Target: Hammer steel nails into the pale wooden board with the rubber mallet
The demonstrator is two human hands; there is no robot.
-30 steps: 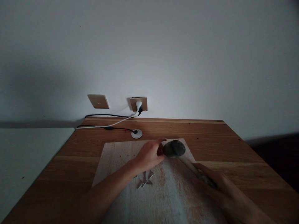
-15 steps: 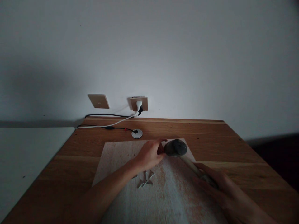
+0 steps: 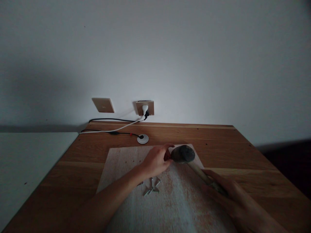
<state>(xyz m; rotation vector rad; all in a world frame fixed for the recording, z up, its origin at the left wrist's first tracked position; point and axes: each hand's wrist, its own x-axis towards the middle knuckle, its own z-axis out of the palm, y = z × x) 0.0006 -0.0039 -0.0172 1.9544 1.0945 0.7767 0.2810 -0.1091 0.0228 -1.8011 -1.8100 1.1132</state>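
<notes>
My right hand (image 3: 229,197) is closed round the pale handle of a mallet (image 3: 183,154). The mallet's dark, rounded head is beside the fingertips of my left hand (image 3: 157,160). My left hand's thumb and fingers are curled in a pinch over the far part of a pale, scuffed wooden board (image 3: 150,210). Whatever they hold is hidden behind the fingers and the mallet head. Near my left wrist, several small silver screws or nails (image 3: 152,190) lie in a loose pile on the board.
The board lies on a brown wooden table (image 3: 218,145) against a white wall. Cords run to a wall socket (image 3: 144,108) and a round cable grommet (image 3: 143,139) behind the board. Small dark spots (image 3: 133,160) mark the board's far left. A white surface (image 3: 29,168) adjoins on the left.
Almost nothing differs. Both hands and the mallet keep their places over the board, and the whole view has shifted very slightly.
</notes>
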